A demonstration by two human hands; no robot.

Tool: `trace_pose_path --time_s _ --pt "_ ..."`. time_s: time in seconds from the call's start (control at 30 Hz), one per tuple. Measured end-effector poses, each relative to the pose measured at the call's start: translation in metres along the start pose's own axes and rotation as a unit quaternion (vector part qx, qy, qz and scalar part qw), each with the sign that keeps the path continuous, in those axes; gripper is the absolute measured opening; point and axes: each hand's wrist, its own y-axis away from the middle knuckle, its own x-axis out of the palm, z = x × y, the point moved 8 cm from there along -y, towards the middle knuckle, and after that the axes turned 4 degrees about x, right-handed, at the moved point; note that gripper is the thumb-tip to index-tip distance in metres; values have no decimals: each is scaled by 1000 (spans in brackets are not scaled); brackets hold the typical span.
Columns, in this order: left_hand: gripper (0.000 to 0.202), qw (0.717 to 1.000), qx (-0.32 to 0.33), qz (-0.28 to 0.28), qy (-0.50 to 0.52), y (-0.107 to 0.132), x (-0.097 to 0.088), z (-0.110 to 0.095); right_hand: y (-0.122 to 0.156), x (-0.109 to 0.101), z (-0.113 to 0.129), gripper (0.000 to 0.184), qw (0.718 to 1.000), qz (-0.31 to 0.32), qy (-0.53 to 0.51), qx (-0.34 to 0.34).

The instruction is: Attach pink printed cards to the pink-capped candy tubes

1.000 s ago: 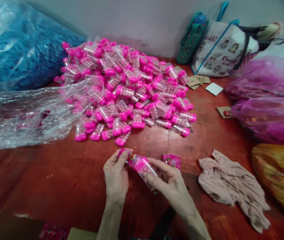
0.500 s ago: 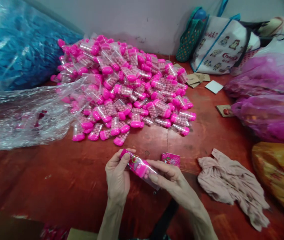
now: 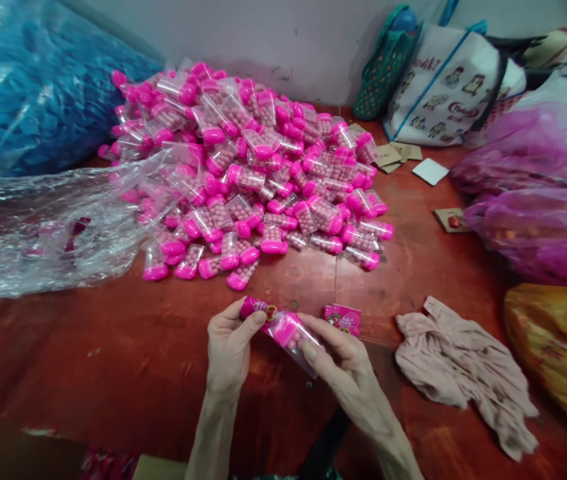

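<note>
My left hand (image 3: 230,343) pinches a dark pink printed sleeve (image 3: 257,309) between thumb and fingers. Beside it, my right hand (image 3: 343,363) is closed on a clear candy container (image 3: 296,339) with a bright pink cap and pink candy balls. Its capped end meets the sleeve; whether it sits inside the sleeve I cannot tell. Just behind my right fingers a pink printed piece (image 3: 343,320) lies flat on the red surface (image 3: 113,360). Farther off is a big heap of similar candy containers (image 3: 258,180).
A clear plastic bag (image 3: 53,233) and a large bag of blue pieces (image 3: 38,87) lie left. To the right are a pale cloth (image 3: 463,363), an orange bag (image 3: 553,347), purple bags (image 3: 528,200), and cardboard pieces (image 3: 393,157). A white tote bag (image 3: 443,87) leans on the wall.
My left hand has shifted slightly left, its thumb sliding along the sleeve. The container has tilted a little within my right hand's grip. The view has moved slightly.
</note>
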Motion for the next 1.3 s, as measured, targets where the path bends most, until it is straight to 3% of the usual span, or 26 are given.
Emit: trace_pose_path --time_s 0.13,0.2,0.33,0.5,0.8,1.0,1.3 --pt "15 999 -35 -33 13 -2 -8 7 0 2 1 28 1000 5 26 -7" --pt "15 998 -53 -21 16 -2 -6 10 0 1 -3 28 1000 6 20 4" --pt "13 996 -78 40 30 -2 5 14 0 3 -15 30 995 43 -75 52" --pt "16 994 -91 37 51 -2 7 17 -1 6 -20 27 976 90 -180 87" --pt "12 987 -93 129 -10 2 15 12 -3 -3 -24 28 987 106 -95 69" --pt "15 985 -112 130 -33 1 11 15 -7 -9 -19 28 995 84 -40 21" --pt "19 980 -146 134 -7 1 10 23 -10 -7 -27 26 996 50 -65 35"
